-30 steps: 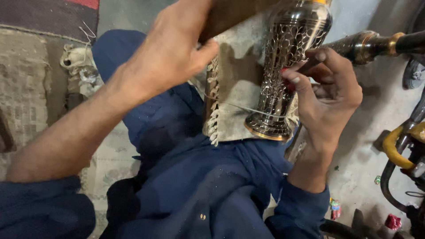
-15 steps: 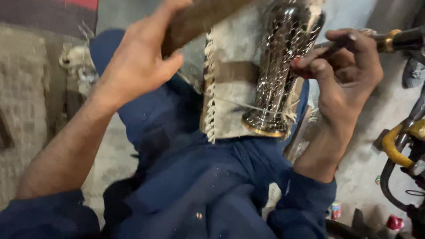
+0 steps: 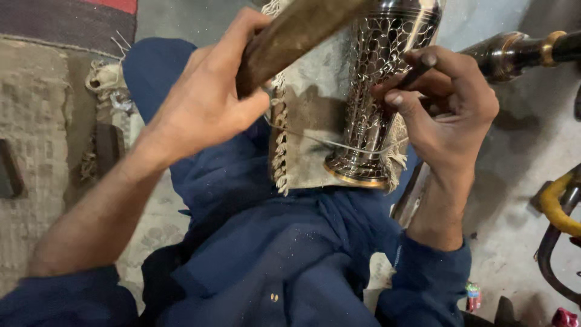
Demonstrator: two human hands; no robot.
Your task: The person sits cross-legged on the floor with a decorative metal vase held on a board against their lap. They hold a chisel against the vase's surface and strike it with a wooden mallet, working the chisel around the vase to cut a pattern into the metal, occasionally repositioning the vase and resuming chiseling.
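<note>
My left hand [image 3: 209, 100] is closed around a brown wooden mallet [image 3: 299, 33] raised over a shiny engraved metal vase [image 3: 378, 91]. The vase lies tilted on a fringed beige cloth [image 3: 308, 133] across my lap, its gold-rimmed base toward me. My right hand [image 3: 445, 106] pinches a thin dark chisel [image 3: 411, 75] against the vase's patterned side. A thin string [image 3: 339, 145] runs across the cloth and the vase's foot. My dark blue clothes [image 3: 272, 254] fill the bottom of the view.
A dark metal shaft with a brass ring [image 3: 526, 51] juts in from the upper right. Yellow and black pipes [image 3: 560, 212] stand at the right edge. A worn mat [image 3: 42, 121] with a frayed edge lies on the concrete floor to the left.
My left hand has swung the mallet down and to the left, closer to the vase's top. My right hand has shifted slightly along the vase with the chisel. The view has drifted a little.
</note>
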